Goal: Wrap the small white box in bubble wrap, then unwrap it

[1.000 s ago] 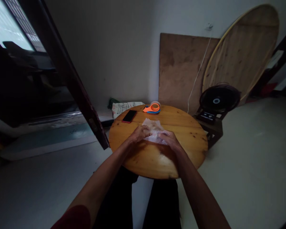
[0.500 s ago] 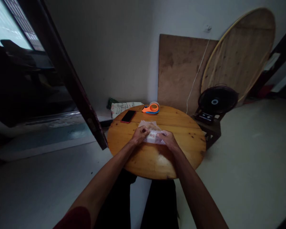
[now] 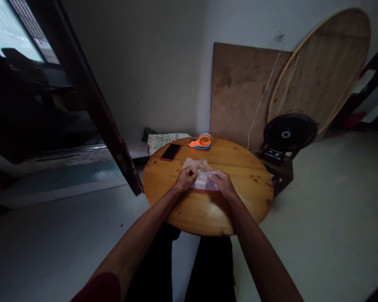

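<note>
A crumpled clear plastic bag [image 3: 200, 173] with something pale inside lies in the middle of a round wooden table [image 3: 245, 191]. My left hand [image 3: 184, 179] is curled closed on the bag's left edge. My right hand [image 3: 222, 184] has its fingers closed on the bag's right side. Both forearms reach in from the bottom of the view. What is inside the bag is too dim to make out.
A dark phone with a red rim [image 3: 170, 152] and an orange tape dispenser [image 3: 201, 142] lie at the table's far side. A black fan [image 3: 289, 132] stands on a stool to the right. A board [image 3: 236, 90] and a round tabletop [image 3: 321, 69] lean on the wall.
The bag has been gathered smaller between my hands. My left hand has gone from lying flat on it to a closed grip.
</note>
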Available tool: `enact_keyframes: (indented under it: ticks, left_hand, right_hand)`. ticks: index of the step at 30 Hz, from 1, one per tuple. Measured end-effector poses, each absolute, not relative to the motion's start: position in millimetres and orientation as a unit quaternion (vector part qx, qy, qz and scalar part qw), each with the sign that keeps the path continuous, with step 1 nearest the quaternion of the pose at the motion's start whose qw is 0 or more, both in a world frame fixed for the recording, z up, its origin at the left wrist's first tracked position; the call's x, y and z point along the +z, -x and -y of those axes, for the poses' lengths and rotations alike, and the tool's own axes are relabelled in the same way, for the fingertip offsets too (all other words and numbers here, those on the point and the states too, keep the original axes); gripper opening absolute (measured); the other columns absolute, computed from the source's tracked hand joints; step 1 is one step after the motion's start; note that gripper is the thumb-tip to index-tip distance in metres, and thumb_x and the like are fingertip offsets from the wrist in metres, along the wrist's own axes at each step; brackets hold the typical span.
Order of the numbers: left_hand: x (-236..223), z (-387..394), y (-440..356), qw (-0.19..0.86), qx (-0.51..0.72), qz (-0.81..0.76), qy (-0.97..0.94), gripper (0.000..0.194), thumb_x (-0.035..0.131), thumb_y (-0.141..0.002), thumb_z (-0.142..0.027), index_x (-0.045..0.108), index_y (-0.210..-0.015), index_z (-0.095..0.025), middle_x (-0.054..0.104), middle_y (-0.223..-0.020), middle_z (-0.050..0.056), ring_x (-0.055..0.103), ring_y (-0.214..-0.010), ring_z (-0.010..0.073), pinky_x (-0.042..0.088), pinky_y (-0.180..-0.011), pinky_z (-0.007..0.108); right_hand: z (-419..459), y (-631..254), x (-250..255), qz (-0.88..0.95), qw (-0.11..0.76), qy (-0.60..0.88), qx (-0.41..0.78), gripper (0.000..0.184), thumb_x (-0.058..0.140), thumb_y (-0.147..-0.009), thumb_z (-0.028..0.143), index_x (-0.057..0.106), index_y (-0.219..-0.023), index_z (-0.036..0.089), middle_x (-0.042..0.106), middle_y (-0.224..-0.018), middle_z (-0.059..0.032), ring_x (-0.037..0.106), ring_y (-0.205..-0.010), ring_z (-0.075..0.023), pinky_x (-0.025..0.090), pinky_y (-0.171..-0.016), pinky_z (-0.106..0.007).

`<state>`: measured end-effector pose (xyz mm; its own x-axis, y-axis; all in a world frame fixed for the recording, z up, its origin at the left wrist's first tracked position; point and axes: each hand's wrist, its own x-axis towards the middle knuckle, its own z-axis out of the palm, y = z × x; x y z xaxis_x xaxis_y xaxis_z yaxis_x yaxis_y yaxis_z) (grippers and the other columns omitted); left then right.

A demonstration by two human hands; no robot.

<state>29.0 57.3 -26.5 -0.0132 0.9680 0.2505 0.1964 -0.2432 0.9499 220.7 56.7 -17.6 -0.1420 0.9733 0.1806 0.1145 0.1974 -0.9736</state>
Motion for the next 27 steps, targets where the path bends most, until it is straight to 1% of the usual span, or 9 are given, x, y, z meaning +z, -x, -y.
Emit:
enact_keyframes:
  ticks: [4, 8, 10, 13, 16, 18, 22, 24, 27]
  left_hand:
    - [-26, -56, -27, 0.371, 0.513, -0.492, -0.597, 0.013, 0.059, -0.068, -0.025, 0.050, -0.065, -0.016, 0.049, -0.062, -0.005, 0.041, -0.057, 0.0075, 0.034, -0.053, 0.018]
    - [-23, -57, -29, 0.371, 0.511, -0.498, -0.594, 0.008, 0.060, -0.066, -0.018, 0.053, -0.070, -0.015, 0.050, -0.064, -0.005, 0.042, -0.060, 0.0073, 0.034, -0.054, 0.017]
    - [-21, -58, -30, 0.375, 0.510, -0.499, -0.591, 0.011, 0.060, -0.066, -0.017, 0.053, -0.074, -0.015, 0.051, -0.066, -0.005, 0.044, -0.061, 0.0072, 0.035, -0.055, 0.017]
    - [-18, -59, -32, 0.384, 0.506, -0.502, -0.588, 0.014, 0.061, -0.066, -0.016, 0.054, -0.078, -0.016, 0.052, -0.067, -0.005, 0.046, -0.060, 0.0071, 0.037, -0.055, 0.017]
    - [-16, -60, -33, 0.387, 0.501, -0.507, -0.585, 0.015, 0.062, -0.065, -0.015, 0.055, -0.078, -0.016, 0.052, -0.066, -0.006, 0.046, -0.058, 0.0070, 0.037, -0.055, 0.018]
    - [-15, -60, -33, 0.389, 0.496, -0.511, -0.584, 0.015, 0.063, -0.065, -0.016, 0.056, -0.078, -0.015, 0.054, -0.066, -0.005, 0.047, -0.058, 0.0073, 0.038, -0.056, 0.019]
    - [-13, -60, -31, 0.394, 0.482, -0.521, -0.584, 0.015, 0.063, -0.065, -0.016, 0.059, -0.080, -0.014, 0.056, -0.068, -0.004, 0.048, -0.058, 0.0077, 0.038, -0.055, 0.019]
    - [-11, -59, -24, 0.391, 0.479, -0.528, -0.583, 0.016, 0.065, -0.065, -0.017, 0.061, -0.080, -0.013, 0.058, -0.069, -0.003, 0.048, -0.059, 0.0080, 0.039, -0.056, 0.019]
    - [-9, -54, -5, 0.384, 0.470, -0.541, -0.582, 0.019, 0.068, -0.067, -0.024, 0.063, -0.082, -0.014, 0.058, -0.069, -0.003, 0.049, -0.059, 0.0083, 0.038, -0.055, 0.019]
  right_hand:
    - [-63, -218, -25, 0.617, 0.472, 0.465, 0.425, 0.027, 0.064, -0.066, 0.045, 0.055, -0.068, 0.019, 0.054, -0.061, 0.0027, 0.047, -0.056, -0.0125, 0.037, -0.053, -0.024]
    - [-67, -217, -32, 0.637, 0.461, 0.503, 0.361, 0.023, 0.061, -0.067, 0.042, 0.058, -0.077, 0.021, 0.058, -0.065, 0.0017, 0.052, -0.059, -0.0150, 0.040, -0.056, -0.026]
    - [-65, -218, -30, 0.650, 0.454, 0.532, 0.298, 0.024, 0.058, -0.070, 0.039, 0.061, -0.086, 0.022, 0.063, -0.072, 0.0001, 0.055, -0.065, -0.0173, 0.043, -0.061, -0.028]
    - [-56, -219, -22, 0.698, 0.457, 0.529, 0.155, 0.024, 0.054, -0.078, 0.033, 0.063, -0.098, 0.023, 0.067, -0.090, -0.0045, 0.058, -0.082, -0.0213, 0.044, -0.074, -0.033]
    - [-44, -217, -12, 0.770, 0.439, 0.463, 0.019, 0.022, 0.048, -0.086, 0.027, 0.066, -0.096, 0.021, 0.066, -0.101, -0.0087, 0.054, -0.097, -0.0240, 0.037, -0.086, -0.037]
    - [-36, -212, -7, 0.813, 0.397, 0.426, -0.034, 0.023, 0.047, -0.090, 0.027, 0.068, -0.094, 0.021, 0.066, -0.103, -0.0093, 0.052, -0.099, -0.0246, 0.033, -0.089, -0.039]
    - [-29, -204, -3, 0.861, 0.326, 0.385, -0.066, 0.024, 0.048, -0.093, 0.031, 0.069, -0.097, 0.021, 0.067, -0.105, -0.0087, 0.051, -0.099, -0.0242, 0.028, -0.088, -0.040]
    - [-29, -203, -3, 0.865, 0.316, 0.386, -0.064, 0.024, 0.048, -0.093, 0.032, 0.070, -0.098, 0.022, 0.067, -0.106, -0.0089, 0.050, -0.099, -0.0237, 0.027, -0.088, -0.040]
    - [-30, -204, -5, 0.865, 0.312, 0.389, -0.057, 0.026, 0.049, -0.094, 0.035, 0.069, -0.101, 0.023, 0.065, -0.107, -0.0087, 0.050, -0.098, -0.0233, 0.026, -0.088, -0.039]
